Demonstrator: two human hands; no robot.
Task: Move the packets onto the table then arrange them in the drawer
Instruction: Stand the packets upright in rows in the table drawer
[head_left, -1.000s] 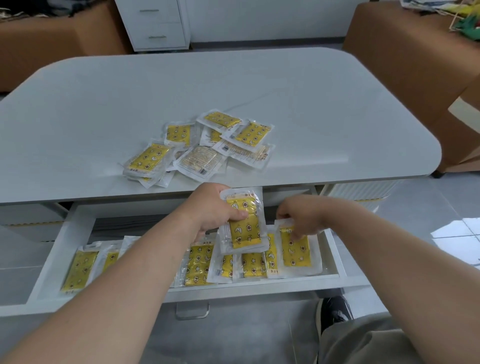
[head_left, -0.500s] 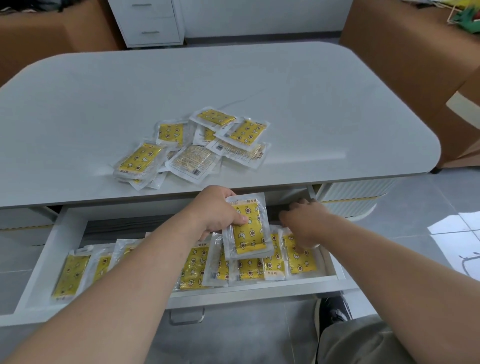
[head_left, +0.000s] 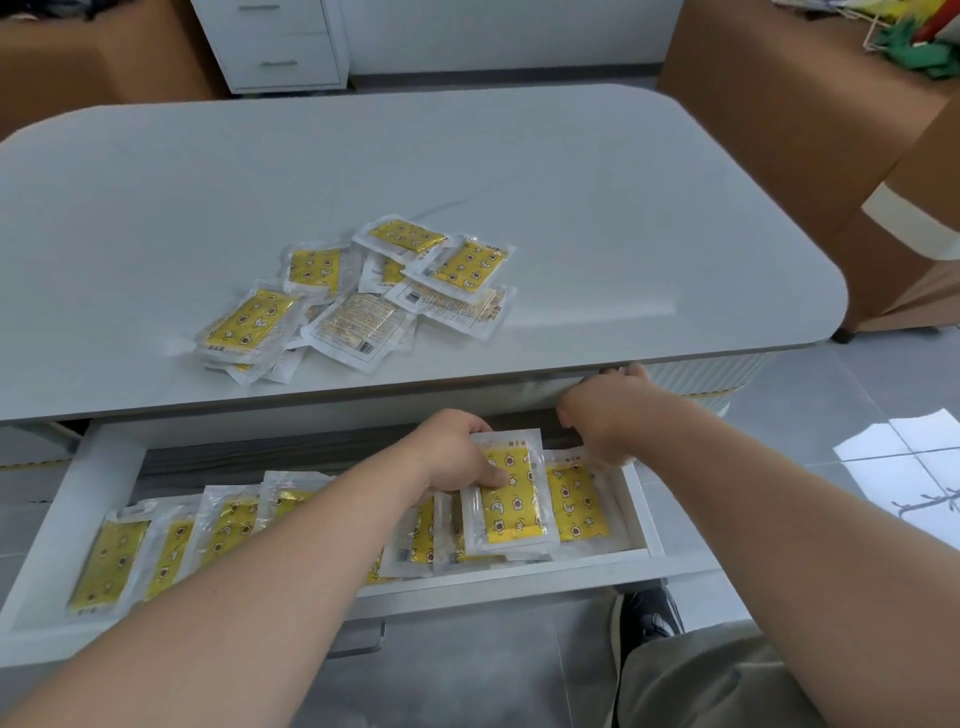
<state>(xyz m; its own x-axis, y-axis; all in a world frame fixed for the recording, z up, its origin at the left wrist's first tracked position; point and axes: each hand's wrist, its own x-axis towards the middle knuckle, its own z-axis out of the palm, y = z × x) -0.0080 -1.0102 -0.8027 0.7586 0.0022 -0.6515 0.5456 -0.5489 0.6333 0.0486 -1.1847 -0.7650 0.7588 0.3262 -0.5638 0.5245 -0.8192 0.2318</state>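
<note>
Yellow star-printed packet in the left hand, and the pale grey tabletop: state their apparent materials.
Yellow star-printed packet held by the left hand: seemingly clear glossy plastic film, given its shiny transparent border. Pale grey tabletop: smooth, faintly veined surface, perhaps stone-look laminate; unclear.

A heap of packets (head_left: 358, 299) lies on the worktop (head_left: 597, 218), behind the fingers (head_left: 491, 475); a row of packets (head_left: 218, 540) fills the drawer (head_left: 519, 574) to their left.

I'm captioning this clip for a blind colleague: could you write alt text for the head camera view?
The left hand holds a yellow packet over a row of similar packets in an open white drawer, while the right hand reaches toward the drawer's back right corner. A loose pile of packets lies on the grey table above.
</note>
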